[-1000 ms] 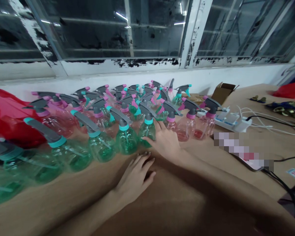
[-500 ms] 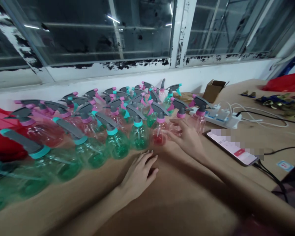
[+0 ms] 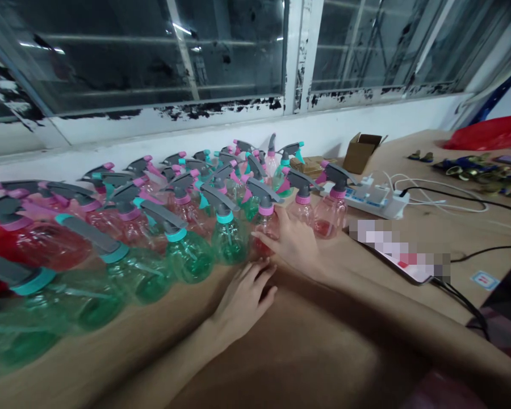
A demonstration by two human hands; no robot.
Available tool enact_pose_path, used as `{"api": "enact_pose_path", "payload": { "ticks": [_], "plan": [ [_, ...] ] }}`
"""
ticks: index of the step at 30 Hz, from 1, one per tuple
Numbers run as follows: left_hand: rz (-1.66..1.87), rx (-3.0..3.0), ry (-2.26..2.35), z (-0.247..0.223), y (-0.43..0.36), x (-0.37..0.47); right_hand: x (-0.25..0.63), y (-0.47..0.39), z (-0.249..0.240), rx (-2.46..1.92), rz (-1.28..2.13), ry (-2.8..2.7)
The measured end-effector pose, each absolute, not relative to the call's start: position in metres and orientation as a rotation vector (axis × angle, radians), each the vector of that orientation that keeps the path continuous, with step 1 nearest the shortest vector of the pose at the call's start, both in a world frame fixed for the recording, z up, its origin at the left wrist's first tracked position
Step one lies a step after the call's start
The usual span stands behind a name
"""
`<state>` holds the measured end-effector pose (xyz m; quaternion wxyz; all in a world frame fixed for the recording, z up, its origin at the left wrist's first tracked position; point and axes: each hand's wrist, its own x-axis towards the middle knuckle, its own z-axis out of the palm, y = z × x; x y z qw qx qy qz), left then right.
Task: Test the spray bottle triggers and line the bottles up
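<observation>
My right hand (image 3: 297, 241) is around the right side of a pink spray bottle (image 3: 264, 230), its thumb across the front and fingers partly hidden behind. This bottle has a grey trigger head with a pink collar and stands upright. My left hand (image 3: 244, 295) rests open on the table, palm down, fingers stretched toward the front row and holding nothing. Just beyond its fingertips stands a green spray bottle (image 3: 230, 241) with a turquoise collar. Two more pink bottles, a nearer one (image 3: 302, 210) and an outer one (image 3: 330, 218), stand right of the held bottle.
Several more green and pink spray bottles crowd the left and back of the table (image 3: 323, 346). To the right lie a phone (image 3: 392, 253), a white power strip (image 3: 377, 201) and cables. An open cardboard box (image 3: 360, 153) stands near the wall, with brass-coloured parts (image 3: 464, 170) farther right.
My right hand has moved left from beside the second pink bottle to the pink bottle at the row's middle. My left hand stays on the table. The view has shifted slightly right.
</observation>
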<state>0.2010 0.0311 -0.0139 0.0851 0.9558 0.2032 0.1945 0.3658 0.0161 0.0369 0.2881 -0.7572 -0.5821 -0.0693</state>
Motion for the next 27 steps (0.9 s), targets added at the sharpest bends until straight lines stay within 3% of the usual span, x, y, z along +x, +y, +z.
{"api": "enact_pose_path", "payload": {
  "ticks": [12,20,27],
  "plan": [
    [0.954,2.493,0.794,-0.002,0.009,0.169,0.342,-0.057,0.038,-1.865,-0.066,-1.696],
    [0.796,2.115,0.708,0.001,-0.018,0.138,0.303,-0.085,0.047,-1.605,0.125,-1.842],
    [0.757,2.107,0.721,0.009,-0.036,0.093,0.280,-0.065,0.062,-1.143,0.659,-1.886]
  ]
}}
